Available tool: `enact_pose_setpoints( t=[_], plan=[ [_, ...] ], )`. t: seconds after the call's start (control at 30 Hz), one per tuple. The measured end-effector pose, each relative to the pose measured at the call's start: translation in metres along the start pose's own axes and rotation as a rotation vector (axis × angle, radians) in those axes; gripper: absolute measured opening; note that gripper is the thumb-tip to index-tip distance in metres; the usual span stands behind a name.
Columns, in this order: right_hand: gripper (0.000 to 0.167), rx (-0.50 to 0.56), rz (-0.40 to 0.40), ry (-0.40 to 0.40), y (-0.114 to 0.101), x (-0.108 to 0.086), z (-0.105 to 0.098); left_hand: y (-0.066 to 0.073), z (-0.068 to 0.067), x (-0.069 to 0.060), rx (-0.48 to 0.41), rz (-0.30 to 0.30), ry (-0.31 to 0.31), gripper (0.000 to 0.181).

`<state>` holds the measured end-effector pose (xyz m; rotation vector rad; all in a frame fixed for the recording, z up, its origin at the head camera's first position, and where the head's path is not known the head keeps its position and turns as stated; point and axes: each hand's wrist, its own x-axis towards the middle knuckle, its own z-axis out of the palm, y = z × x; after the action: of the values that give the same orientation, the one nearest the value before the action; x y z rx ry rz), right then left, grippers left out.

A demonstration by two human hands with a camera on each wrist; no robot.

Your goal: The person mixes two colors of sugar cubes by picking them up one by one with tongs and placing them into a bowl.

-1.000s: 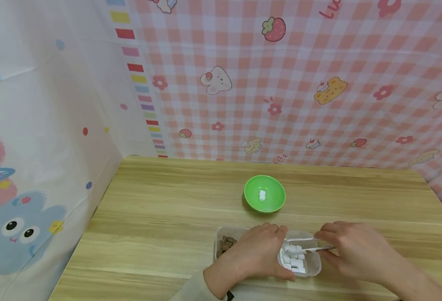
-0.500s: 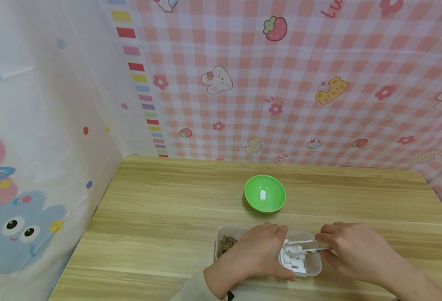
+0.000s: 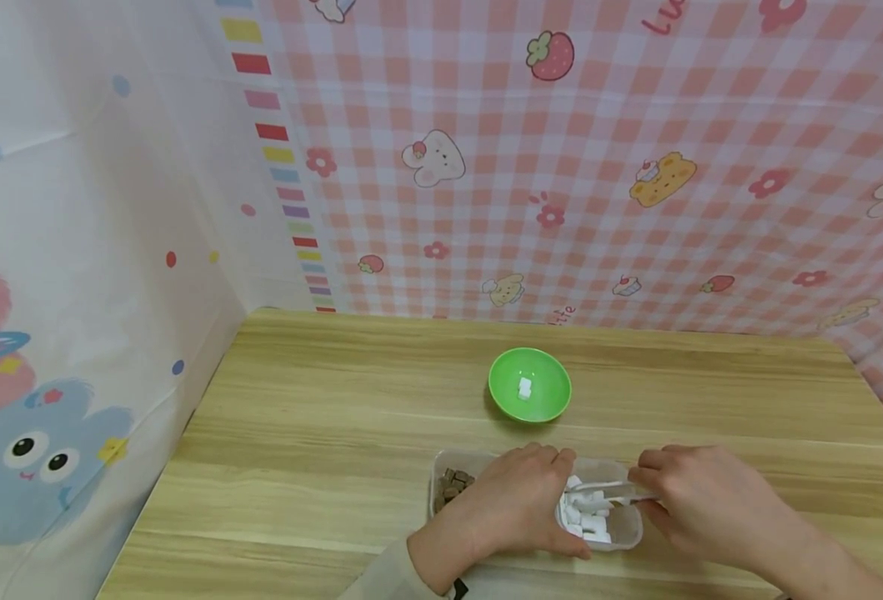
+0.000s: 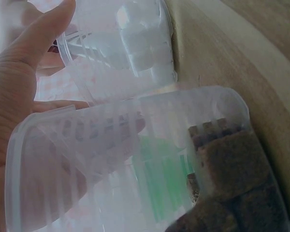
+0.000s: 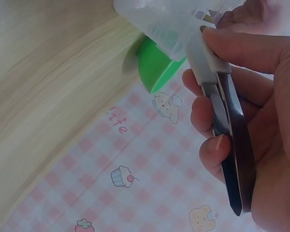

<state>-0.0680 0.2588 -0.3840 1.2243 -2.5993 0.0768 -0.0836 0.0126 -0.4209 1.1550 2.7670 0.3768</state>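
My left hand (image 3: pixel 512 508) lies over two clear plastic containers that stand side by side. It grips the right container (image 3: pixel 624 529), thumb at the near side and fingers at the far side. White cubes (image 3: pixel 591 525) fill part of that container. Brown cubes (image 3: pixel 452 487) lie in the left container (image 4: pixel 111 116), partly hidden under my left wrist. My right hand (image 3: pixel 699 500) holds metal tongs (image 5: pixel 227 121) with white ends, thumb on one side and fingers on the other. The tongs' ends reach in among the white cubes; whether a cube is between them I cannot tell.
Beyond the containers stands a green bowl (image 3: pixel 546 400) with a few white cubes (image 3: pixel 524 388) at its bottom. The wooden table (image 3: pixel 298 433) ends at a pink checked cloth (image 3: pixel 486 225) at the back. A white printed cloth (image 3: pixel 111 292) hangs at the left.
The arms of the tongs have come closer together among the white cubes, and my right hand has shifted slightly. My left hand and the bowl stay in place.
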Motion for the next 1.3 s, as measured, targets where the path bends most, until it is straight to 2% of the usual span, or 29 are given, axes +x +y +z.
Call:
enact_pose_setpoints(
  t=[0.3, 0.6, 0.73, 0.77, 0.9, 0.93, 1.17, 1.3],
  plan=[
    [0.029, 0.033, 0.001, 0.0, 0.002, -0.004, 0.002, 0.0, 0.0, 0.0, -0.003, 0.0, -0.004, 0.089],
    [0.034, 0.144, 0.013, 0.109, 0.011, -0.013, -0.004, 0.001, 0.0, 0.0, 0.004, 0.002, -0.005, 0.091],
    [0.018, 0.2, 0.039, 0.13, 0.017, -0.017, -0.008, 0.001, 0.001, 0.0, 0.004, -0.001, -0.002, 0.09],
    [0.019, 0.211, 0.048, 0.137, 0.018, -0.018, -0.009, 0.001, 0.001, -0.001, 0.003, 0.0, -0.003, 0.09],
    [0.051, 0.245, 0.074, 0.169, 0.023, -0.02, -0.013, 0.0, 0.001, 0.0, 0.002, -0.001, -0.006, 0.091],
    [0.053, 0.245, 0.078, 0.18, 0.025, -0.02, -0.014, 0.0, 0.0, 0.0, 0.002, -0.003, -0.005, 0.092],
    [0.041, 0.266, 0.106, 0.251, 0.033, -0.015, -0.019, 0.002, -0.001, 0.0, 0.015, -0.005, -0.003, 0.094],
    [0.047, 0.24, 0.109, 0.3, 0.036, -0.007, -0.017, 0.003, -0.001, 0.0, 0.008, -0.015, -0.012, 0.098]
  ],
)
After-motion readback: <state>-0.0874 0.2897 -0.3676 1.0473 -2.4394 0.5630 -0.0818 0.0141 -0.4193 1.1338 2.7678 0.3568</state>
